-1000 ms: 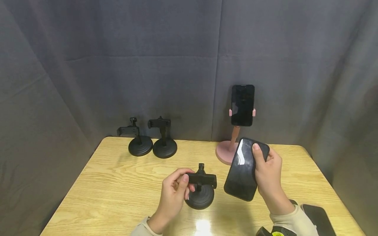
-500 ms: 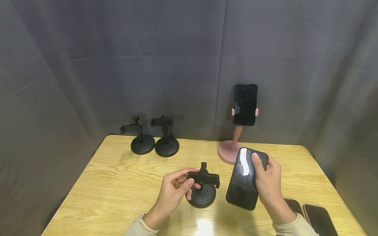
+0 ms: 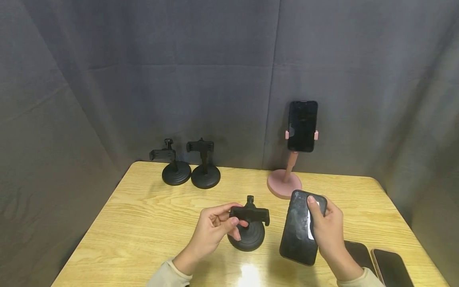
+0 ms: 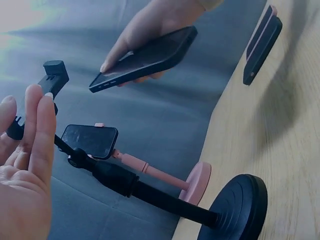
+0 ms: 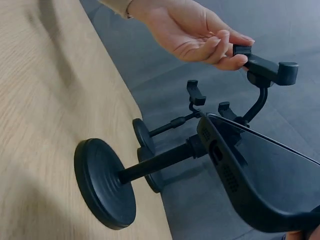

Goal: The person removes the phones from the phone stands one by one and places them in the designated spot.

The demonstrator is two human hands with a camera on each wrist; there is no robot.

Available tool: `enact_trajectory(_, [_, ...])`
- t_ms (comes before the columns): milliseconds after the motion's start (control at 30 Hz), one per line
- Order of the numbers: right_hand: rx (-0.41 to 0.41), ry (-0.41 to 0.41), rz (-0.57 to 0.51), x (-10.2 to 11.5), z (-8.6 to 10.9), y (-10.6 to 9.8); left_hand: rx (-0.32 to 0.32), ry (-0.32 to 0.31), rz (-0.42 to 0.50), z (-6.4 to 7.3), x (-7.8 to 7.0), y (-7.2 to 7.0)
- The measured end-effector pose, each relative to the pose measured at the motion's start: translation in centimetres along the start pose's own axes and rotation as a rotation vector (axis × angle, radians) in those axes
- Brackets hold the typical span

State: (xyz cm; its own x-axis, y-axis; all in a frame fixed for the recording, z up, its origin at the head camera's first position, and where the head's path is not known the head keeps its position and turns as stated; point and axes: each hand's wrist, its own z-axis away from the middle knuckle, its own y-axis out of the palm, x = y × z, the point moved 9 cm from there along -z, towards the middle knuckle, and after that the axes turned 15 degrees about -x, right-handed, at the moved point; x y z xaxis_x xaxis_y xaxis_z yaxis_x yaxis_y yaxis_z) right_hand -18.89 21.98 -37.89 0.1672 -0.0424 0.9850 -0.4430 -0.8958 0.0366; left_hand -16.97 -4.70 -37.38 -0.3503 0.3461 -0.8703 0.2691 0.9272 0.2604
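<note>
In the head view, my left hand (image 3: 218,228) pinches the left end of the clamp on a black phone stand (image 3: 251,235). The round base of this stand rests on the table, its clamp facing me. My right hand (image 3: 327,227) grips a dark phone (image 3: 299,227) along its right upper edge, thumb across the screen. That phone is in the air to the right of the clamp and apart from it. The right wrist view shows the left fingertips on one end of the clamp (image 5: 270,70), with nothing between its two ends.
Two more black phone stands (image 3: 175,173) stand at the back left of the wooden table (image 3: 143,239). Behind my right hand, a pink stand (image 3: 285,184) holds an upright phone (image 3: 303,126). Two phones (image 3: 392,269) lie at the right front. Grey curtains (image 3: 179,79) surround the table.
My right hand has lowered the phone a little toward the near side of the table. The left hand stays at the clamp, its fingers slightly shifted. The whole head view has drifted slightly.
</note>
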Motion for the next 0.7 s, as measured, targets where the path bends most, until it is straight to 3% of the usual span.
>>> enact_trajectory(200, [-0.023, 0.02, -0.004, -0.7, 0.0, -0.7, -0.037, -0.021, 0.03, -0.3, 0.1, -0.3])
enact_trajectory(500, [-0.022, 0.01, 0.003, -1.3, 0.1, -1.5, -0.068, 0.052, 0.06, -0.8, -1.0, -1.1])
enact_trajectory(700, [-0.017, 0.019, -0.009, -2.2, 0.3, -1.9, -0.132, 0.024, 0.039, -1.5, -1.3, -1.8])
